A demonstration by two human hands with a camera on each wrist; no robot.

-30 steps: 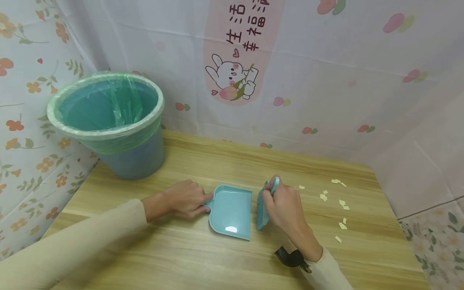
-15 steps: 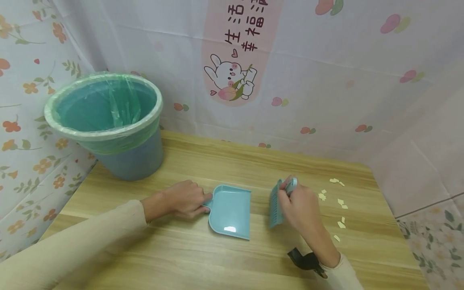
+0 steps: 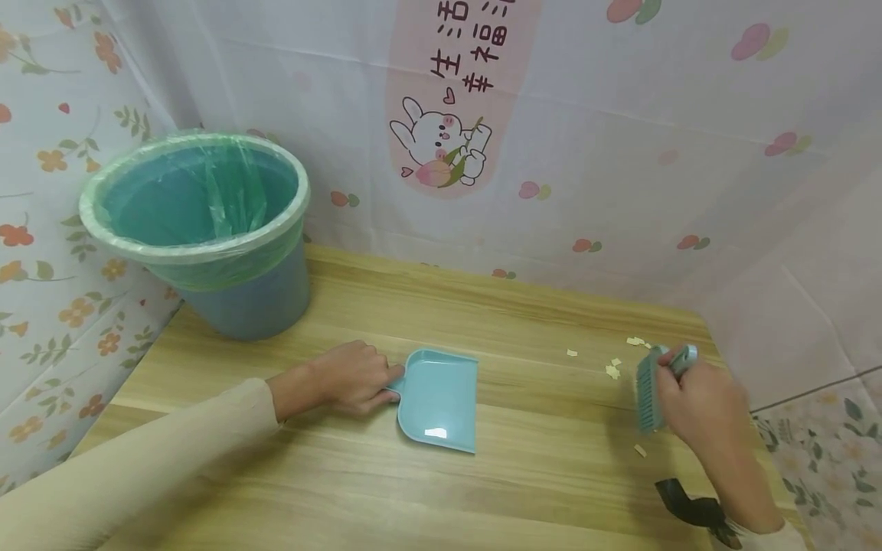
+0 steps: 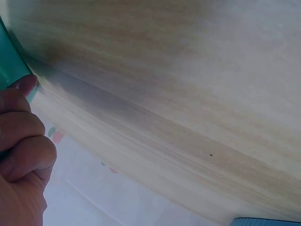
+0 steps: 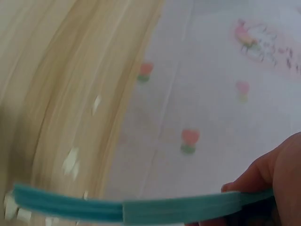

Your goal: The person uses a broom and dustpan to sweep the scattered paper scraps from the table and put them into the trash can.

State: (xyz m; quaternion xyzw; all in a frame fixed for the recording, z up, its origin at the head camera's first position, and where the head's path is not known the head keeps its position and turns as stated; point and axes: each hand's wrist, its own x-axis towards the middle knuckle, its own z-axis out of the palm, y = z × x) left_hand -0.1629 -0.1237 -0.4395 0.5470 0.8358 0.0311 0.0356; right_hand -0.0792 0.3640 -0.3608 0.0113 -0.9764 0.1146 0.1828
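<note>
My left hand (image 3: 358, 379) grips the handle of a light blue dustpan (image 3: 441, 402) lying on the wooden table, its straight edge facing right. The left wrist view catches curled fingers (image 4: 30, 136) beside part of the dustpan (image 4: 11, 61). Over at the right side of the table, my right hand (image 3: 703, 402) holds a small blue hand brush (image 3: 649, 394) by its handle, bristles toward the left. Pale yellow paper scraps (image 3: 612, 372) lie left of and behind the brush, and one scrap (image 3: 641, 451) lies just in front of it. The brush overlaps other scraps.
A blue bin (image 3: 255, 302) with a green liner (image 3: 237, 191) stands at the table's back left. A printed cloth (image 3: 606, 153) hangs behind the table (image 3: 413, 497). A black strap (image 3: 689, 505) sticks out from the right wrist.
My right hand has carried the brush rightward from beside the dustpan to the far side of the scraps. My left hand and the dustpan have stayed in place.
</note>
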